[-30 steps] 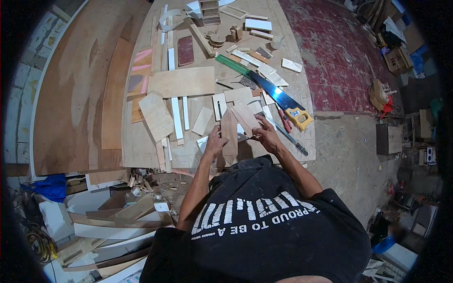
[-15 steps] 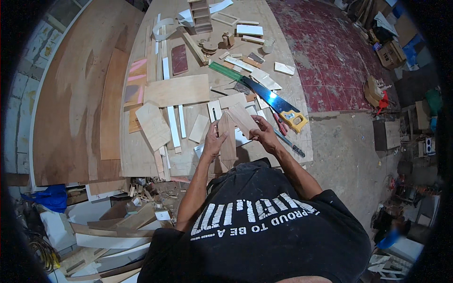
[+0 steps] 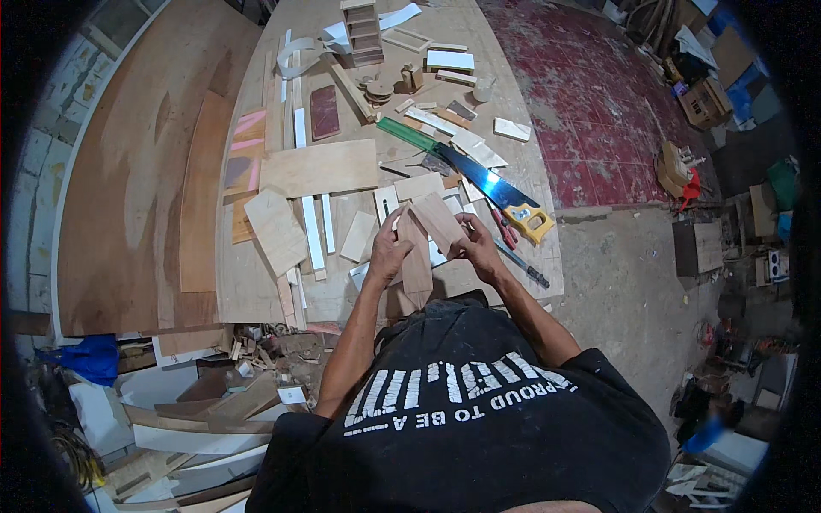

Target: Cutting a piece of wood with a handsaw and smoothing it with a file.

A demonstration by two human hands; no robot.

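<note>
My left hand (image 3: 388, 251) grips a long, reddish-tan wooden board (image 3: 416, 269) that has an angled top end. My right hand (image 3: 475, 250) holds a second board (image 3: 436, 221), slanted so that the two meet at their upper ends in an inverted V. Just beyond them lie pale wooden offcuts (image 3: 419, 185), a small pale board (image 3: 358, 236) and a dark green pencil-like stick (image 3: 386, 207). Right of my hands are a yellow-handled saw (image 3: 532, 222), red-handled pliers (image 3: 504, 229) and a long dark tool (image 3: 534, 274).
The worktable (image 3: 540, 265) holds a pale panel (image 3: 316, 167), white strips (image 3: 312, 235) and a small shelved wooden piece (image 3: 363, 34). A large plywood sheet (image 3: 128, 171) stands at left, with scrap boards (image 3: 197, 436) below it. Cartons (image 3: 708, 101) line the right wall.
Both hands have shifted a little forward over the bench with the two boards, still joined at their tips. The view has shifted slightly, so the bench items appear lower and further left.
</note>
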